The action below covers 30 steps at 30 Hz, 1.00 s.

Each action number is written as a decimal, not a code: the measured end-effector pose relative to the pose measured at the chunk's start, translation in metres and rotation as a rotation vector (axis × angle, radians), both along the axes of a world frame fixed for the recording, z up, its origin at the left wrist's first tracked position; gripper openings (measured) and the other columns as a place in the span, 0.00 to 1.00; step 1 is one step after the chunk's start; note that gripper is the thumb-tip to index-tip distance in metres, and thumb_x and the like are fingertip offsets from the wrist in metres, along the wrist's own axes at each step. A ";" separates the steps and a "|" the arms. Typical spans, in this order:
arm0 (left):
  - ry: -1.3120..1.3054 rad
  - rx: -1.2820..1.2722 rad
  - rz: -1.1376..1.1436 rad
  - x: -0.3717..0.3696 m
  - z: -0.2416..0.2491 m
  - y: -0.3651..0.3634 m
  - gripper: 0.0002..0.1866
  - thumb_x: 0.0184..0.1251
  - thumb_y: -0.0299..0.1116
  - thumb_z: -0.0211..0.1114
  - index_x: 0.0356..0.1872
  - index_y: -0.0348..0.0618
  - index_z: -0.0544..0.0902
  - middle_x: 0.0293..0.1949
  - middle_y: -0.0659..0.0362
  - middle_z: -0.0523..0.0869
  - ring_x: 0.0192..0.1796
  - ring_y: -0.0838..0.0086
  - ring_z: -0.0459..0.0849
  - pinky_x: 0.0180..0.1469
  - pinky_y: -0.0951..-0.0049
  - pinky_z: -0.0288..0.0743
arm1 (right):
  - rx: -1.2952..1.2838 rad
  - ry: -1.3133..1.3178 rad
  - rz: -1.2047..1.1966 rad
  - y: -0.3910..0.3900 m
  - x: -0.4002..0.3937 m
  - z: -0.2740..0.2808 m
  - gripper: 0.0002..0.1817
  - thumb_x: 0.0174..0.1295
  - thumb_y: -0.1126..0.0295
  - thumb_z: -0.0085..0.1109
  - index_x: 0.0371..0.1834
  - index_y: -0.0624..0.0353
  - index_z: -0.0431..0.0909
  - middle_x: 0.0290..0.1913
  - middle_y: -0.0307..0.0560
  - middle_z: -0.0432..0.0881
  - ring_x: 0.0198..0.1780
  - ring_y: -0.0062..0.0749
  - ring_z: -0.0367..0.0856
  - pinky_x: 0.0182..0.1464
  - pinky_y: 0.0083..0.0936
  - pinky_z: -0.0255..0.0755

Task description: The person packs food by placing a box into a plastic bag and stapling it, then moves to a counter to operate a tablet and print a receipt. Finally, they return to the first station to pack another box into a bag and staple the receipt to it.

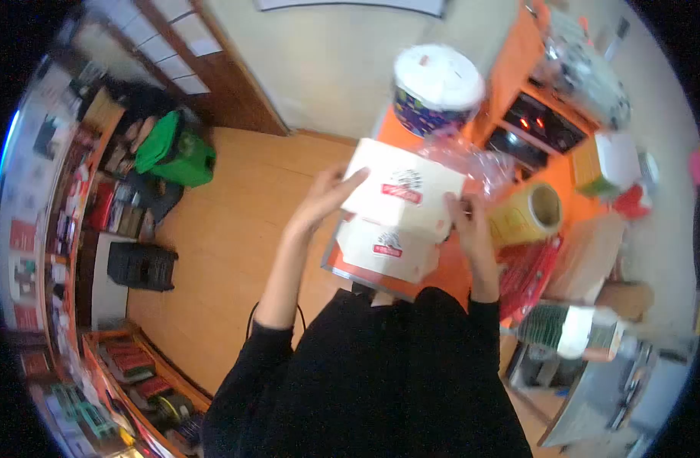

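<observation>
A cream cardboard takeaway box point(369, 195) with a dark drawing and a red label printed on it is held over the orange table. My left hand point(328, 195) is closed on its left edge, thumb on top. At the right edge, the fingers of my right hand point(466, 217) are bent round the cardboard. Just below lies a second printed cardboard panel point(365, 252) with the same logo. Whether the two panels are joined is hard to tell.
Behind the box stand a large white-lidded tub point(439, 80) and crumpled clear plastic point(479, 164). A yellow cylinder point(529, 212), a red packet point(529, 278) and a green-and-white bottle point(567, 330) are on the right. A green bin point(183, 156) stands on the wooden floor to the left.
</observation>
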<state>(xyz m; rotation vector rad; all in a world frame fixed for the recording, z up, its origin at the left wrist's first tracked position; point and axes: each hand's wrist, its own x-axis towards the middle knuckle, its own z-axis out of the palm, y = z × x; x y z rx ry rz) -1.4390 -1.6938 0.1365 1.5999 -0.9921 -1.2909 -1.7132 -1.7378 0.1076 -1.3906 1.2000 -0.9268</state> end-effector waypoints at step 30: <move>-0.394 0.066 -0.055 -0.008 -0.167 0.069 0.32 0.67 0.59 0.53 0.44 0.32 0.80 0.27 0.50 0.84 0.23 0.67 0.84 0.26 0.68 0.79 | 0.319 0.087 0.354 0.054 -0.038 -0.139 0.23 0.69 0.57 0.53 0.59 0.62 0.67 0.46 0.50 0.78 0.45 0.33 0.78 0.47 0.29 0.75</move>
